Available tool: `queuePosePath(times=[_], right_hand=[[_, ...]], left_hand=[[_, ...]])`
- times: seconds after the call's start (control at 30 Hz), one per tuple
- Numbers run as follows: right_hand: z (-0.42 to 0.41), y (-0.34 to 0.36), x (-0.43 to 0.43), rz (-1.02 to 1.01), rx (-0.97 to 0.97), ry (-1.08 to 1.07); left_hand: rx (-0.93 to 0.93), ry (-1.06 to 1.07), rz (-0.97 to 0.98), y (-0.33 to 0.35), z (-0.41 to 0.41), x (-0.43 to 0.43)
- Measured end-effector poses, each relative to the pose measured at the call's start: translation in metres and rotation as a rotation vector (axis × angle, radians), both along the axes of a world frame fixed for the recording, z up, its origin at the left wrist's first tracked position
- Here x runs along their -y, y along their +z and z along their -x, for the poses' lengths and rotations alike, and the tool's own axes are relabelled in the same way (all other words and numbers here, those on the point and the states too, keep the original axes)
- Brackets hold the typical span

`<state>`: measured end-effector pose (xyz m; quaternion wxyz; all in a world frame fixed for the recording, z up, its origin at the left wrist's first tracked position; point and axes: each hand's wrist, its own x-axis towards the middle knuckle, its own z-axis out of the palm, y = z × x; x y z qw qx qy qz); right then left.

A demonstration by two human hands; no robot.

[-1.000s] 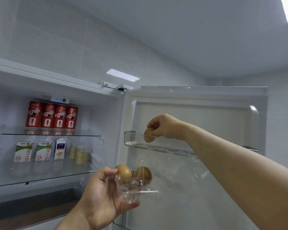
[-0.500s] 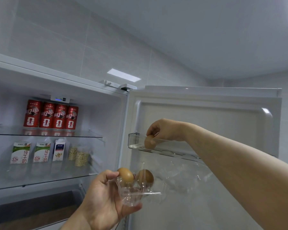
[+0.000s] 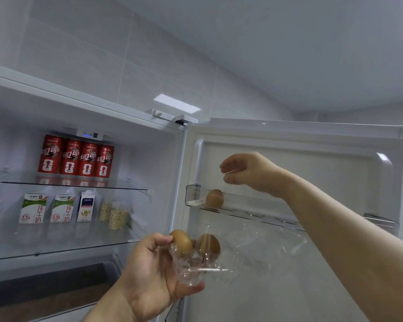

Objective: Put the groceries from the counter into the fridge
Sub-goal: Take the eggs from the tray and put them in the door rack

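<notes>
1. Now, one egg (image 3: pixel 215 199) sits in the door tray (image 3: pixel 192 194), near its hinge end. That one looks done.
2. Right hand (image 3: pixel 247 173) hovers just above it, fingers loosely curled, holding nothing.
3. Left hand (image 3: pixel 149 270) grips the clear egg carton (image 3: pixel 196 268) below the tray, thumb against the near egg (image 3: pixel 182 240); a second egg (image 3: pixel 208 246) sits beside it.
4. By that, two eggs remain to move. The counter is out of view, so anything else waiting cannot be told.
5. Cans (image 3: pixel 76 156) and milk cartons (image 3: pixel 33 209) stand on the shelves.
</notes>
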<state>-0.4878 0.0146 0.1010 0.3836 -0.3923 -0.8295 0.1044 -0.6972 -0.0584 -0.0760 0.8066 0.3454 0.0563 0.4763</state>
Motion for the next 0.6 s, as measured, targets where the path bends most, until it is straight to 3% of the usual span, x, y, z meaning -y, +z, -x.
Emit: queuePosePath(times=[0.07, 0.13, 0.3, 0.6], right_hand=[[0.001, -0.013, 0.032, -0.28, -0.048, -0.08], [0.003, -0.032, 0.064, -0.387, 0.013, -0.06], [-0.001, -0.064, 0.079, -0.232, 0.289, 0.006], [0.009, -0.077, 0.071, -0.077, 0.532, -0.006]], left_hand=[[-0.007, -0.042, -0.009, 0.002, 0.0, 0.002], [0.004, -0.128, -0.07, 0.002, 0.002, 0.003], [0.039, -0.101, 0.001, -0.001, 0.002, 0.006], [-0.039, -0.042, 0.013, 0.004, -0.003, 0.019]])
